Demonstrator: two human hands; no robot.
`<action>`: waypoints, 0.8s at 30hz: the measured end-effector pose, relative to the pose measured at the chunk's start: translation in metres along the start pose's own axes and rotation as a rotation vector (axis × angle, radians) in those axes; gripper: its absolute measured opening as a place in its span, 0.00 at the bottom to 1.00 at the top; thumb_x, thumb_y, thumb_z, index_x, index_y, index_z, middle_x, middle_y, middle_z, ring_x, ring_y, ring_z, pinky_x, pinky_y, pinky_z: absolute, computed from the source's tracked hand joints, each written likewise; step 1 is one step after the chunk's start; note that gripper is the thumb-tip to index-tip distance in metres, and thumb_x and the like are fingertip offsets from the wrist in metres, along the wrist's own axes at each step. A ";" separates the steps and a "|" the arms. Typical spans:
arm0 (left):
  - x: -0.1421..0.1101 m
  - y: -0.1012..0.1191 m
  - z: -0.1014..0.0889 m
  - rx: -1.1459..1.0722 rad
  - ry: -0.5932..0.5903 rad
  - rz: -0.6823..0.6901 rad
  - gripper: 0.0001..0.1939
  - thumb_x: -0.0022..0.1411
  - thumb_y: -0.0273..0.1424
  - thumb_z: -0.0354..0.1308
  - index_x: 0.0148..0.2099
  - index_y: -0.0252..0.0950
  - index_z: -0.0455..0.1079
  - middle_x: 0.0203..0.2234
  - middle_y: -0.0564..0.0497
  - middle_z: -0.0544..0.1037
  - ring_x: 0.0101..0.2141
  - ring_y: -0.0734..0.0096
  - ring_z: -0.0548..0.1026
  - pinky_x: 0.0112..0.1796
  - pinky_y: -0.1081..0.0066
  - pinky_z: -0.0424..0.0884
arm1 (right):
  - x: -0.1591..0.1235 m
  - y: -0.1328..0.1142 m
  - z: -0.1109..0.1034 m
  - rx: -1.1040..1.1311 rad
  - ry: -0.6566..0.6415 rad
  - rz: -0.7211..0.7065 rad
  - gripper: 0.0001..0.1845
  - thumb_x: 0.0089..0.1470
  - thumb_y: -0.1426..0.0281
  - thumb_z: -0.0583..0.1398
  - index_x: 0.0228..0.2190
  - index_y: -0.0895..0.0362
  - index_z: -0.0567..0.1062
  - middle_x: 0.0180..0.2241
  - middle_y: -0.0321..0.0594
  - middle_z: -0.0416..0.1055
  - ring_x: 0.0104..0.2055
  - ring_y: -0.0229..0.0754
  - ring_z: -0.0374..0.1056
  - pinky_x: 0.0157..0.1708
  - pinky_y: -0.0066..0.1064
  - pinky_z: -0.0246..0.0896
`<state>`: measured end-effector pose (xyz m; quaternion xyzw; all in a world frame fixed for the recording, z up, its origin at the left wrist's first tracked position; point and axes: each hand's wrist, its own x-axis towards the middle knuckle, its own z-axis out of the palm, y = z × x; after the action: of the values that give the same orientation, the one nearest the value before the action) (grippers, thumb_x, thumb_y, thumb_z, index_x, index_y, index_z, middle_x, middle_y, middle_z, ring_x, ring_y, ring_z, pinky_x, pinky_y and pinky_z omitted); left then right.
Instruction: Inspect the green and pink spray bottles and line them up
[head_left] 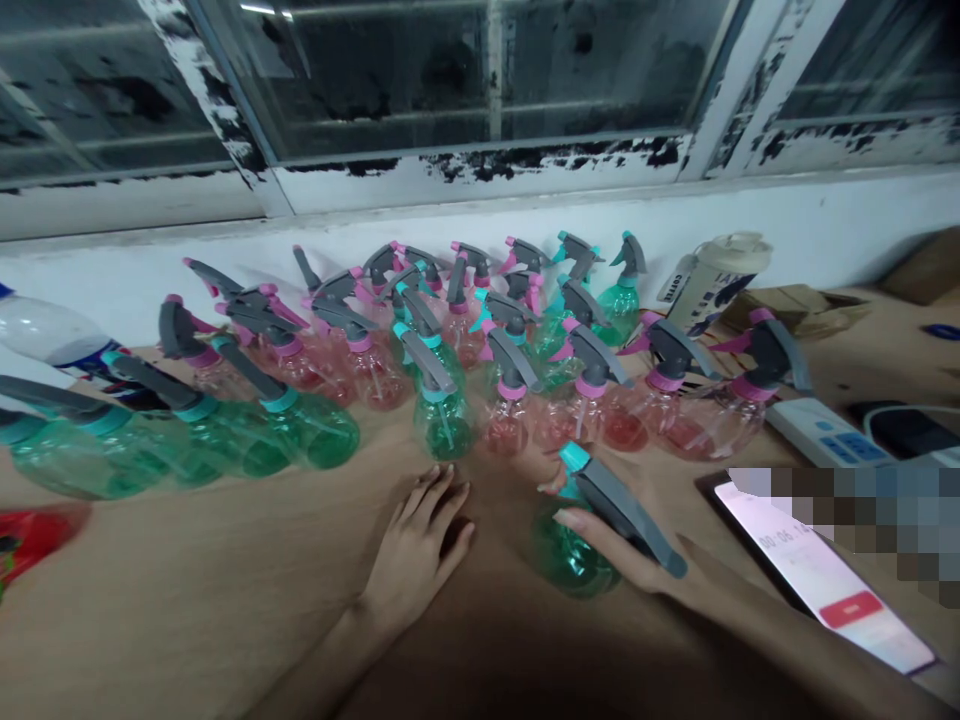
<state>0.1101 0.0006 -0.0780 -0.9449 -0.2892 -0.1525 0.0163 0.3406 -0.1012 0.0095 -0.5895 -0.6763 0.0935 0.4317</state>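
Observation:
My right hand (637, 545) is wrapped round the neck of a green spray bottle (574, 560) with a grey trigger head and a turquoise nozzle. The bottle is at the near side of the table, slightly tilted. My left hand (420, 545) lies flat on the wooden tabletop with its fingers apart, holding nothing. Just beyond its fingertips stands another green spray bottle (444, 425). To the right of that one is a pink spray bottle (506, 425) with a grey and pink head.
Several green spray bottles (319, 430) stand at the left, with pink ones behind. A phone (832, 580) showing a timer lies at the right, near a power strip (829, 435). A coffee cup (724, 280) and a cardboard piece (799, 310) are at the back right. A red packet (37, 540) lies far left.

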 end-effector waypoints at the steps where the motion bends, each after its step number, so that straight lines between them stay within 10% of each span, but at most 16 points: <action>1: 0.000 0.000 0.000 0.001 0.001 -0.002 0.20 0.65 0.36 0.49 0.57 0.36 0.62 0.57 0.44 0.64 0.58 0.57 0.58 0.54 0.54 0.59 | 0.001 -0.001 0.000 0.070 0.003 -0.001 0.09 0.53 0.62 0.54 0.33 0.52 0.70 0.26 0.38 0.74 0.29 0.41 0.72 0.26 0.31 0.68; 15: 0.002 0.001 -0.003 0.002 0.003 0.001 0.19 0.65 0.36 0.48 0.56 0.36 0.63 0.56 0.44 0.65 0.57 0.57 0.60 0.54 0.54 0.59 | 0.000 0.001 0.006 0.203 -0.017 0.046 0.17 0.53 0.67 0.56 0.46 0.54 0.71 0.44 0.42 0.73 0.48 0.45 0.69 0.47 0.37 0.65; 24: 0.000 -0.001 -0.001 -0.006 -0.011 -0.009 0.20 0.65 0.36 0.49 0.57 0.36 0.62 0.57 0.44 0.63 0.58 0.57 0.58 0.55 0.54 0.58 | 0.002 0.001 0.004 0.182 -0.045 0.035 0.17 0.53 0.68 0.56 0.46 0.52 0.70 0.39 0.42 0.74 0.43 0.45 0.71 0.44 0.40 0.67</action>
<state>0.1094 0.0011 -0.0773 -0.9445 -0.2931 -0.1481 0.0109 0.3380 -0.0978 0.0074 -0.5574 -0.6643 0.1751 0.4663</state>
